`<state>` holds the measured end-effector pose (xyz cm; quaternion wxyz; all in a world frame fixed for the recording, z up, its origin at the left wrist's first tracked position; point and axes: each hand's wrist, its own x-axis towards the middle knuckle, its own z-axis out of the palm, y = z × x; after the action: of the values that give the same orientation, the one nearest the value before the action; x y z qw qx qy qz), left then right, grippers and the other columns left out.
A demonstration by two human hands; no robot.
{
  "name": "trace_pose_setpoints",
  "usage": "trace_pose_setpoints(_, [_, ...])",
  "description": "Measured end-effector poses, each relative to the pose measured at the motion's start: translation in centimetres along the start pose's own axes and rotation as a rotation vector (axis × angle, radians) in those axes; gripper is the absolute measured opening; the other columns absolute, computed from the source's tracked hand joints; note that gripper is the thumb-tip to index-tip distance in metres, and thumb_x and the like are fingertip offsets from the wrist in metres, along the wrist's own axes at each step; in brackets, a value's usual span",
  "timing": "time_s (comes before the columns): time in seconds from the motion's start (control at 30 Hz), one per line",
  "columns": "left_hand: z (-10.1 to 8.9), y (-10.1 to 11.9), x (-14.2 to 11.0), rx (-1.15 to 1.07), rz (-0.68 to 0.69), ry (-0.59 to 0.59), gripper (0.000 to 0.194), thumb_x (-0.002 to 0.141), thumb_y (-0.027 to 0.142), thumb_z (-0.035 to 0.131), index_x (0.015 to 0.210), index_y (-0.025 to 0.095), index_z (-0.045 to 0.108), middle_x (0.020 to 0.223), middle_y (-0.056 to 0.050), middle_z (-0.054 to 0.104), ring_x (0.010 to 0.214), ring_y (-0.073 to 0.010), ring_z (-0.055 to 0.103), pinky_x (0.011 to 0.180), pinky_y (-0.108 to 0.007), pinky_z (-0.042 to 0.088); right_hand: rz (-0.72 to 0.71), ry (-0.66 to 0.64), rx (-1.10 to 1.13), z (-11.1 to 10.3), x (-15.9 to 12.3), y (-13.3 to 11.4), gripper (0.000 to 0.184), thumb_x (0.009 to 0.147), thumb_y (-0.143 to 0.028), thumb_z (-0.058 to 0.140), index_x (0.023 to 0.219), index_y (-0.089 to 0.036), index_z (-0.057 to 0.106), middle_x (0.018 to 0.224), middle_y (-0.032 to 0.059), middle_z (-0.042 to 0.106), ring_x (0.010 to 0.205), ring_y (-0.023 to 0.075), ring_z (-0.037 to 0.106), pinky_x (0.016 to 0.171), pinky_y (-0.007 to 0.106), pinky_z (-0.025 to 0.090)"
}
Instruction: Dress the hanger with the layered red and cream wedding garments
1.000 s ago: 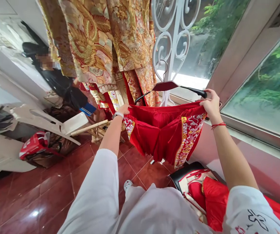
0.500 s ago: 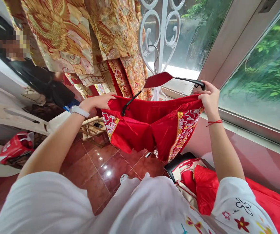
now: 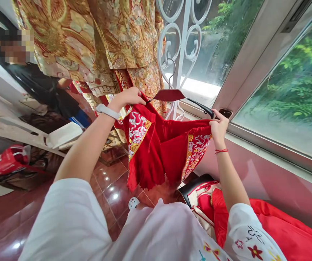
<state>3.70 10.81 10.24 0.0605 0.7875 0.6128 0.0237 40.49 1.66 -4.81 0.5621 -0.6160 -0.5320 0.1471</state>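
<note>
Since half a second ago the left hand [image 3: 130, 97] has come up and inward, lifting its corner of the red garment [image 3: 172, 159] toward the hanger [image 3: 169, 95], while the right hand [image 3: 219, 125] sits a little lower in view. The left hand is closed, gripping one end of the waistband [image 3: 188, 124]; the right hand pinches the other end between thumb and fingers, close by the hanger's black right arm. The garment hangs between the two hands, its waist spread below the hanger, beside the gold robes [image 3: 71, 43] and in front of the window's white scrollwork [image 3: 183, 43]. The step in hand looks to be fitting the waist to the hanger's arms. The left tip is hidden at the fingers, so I can't fairly tell whether it is caught in the cloth. As I judge it, the next move calls for keeping the waist taut and matching each end to its own arm.
</note>
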Motion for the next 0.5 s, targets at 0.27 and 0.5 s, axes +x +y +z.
trace_pose_setpoints(0.27, [4.4, 2.8, -2.8, 0.142, 0.122, 0.223, 0.031, 0.098, 0.016, 0.04, 0.112, 0.01, 0.067, 0.102, -0.017, 0.069, 0.103, -0.0286, 0.068, 0.095, -0.038, 0.051, -0.049, 0.011, 0.065, 0.0, -3.7, 0.0, 0.087, 0.056, -0.012, 0.049, 0.142, -0.027, 0.042, 0.12, 0.0095, 0.06, 0.093, 0.02, 0.06, 0.062, 0.027, 0.051])
trace_pose_setpoints(0.5, [3.6, 1.6, -2.5, 0.198, 0.118, 0.226, 0.03, 0.098, 0.017, 0.041, 0.112, 0.012, 0.067, 0.101, -0.018, 0.071, 0.098, -0.0312, 0.071, 0.086, -0.037, 0.052, -0.319, -0.163, -0.122, -4.8, -5.3, 5.1, 0.018, 0.062, -0.006, 0.044, 0.068, -0.02, 0.054, 0.115, 0.0105, 0.054, 0.114, 0.0257, 0.055, 0.099, 0.042, 0.047])
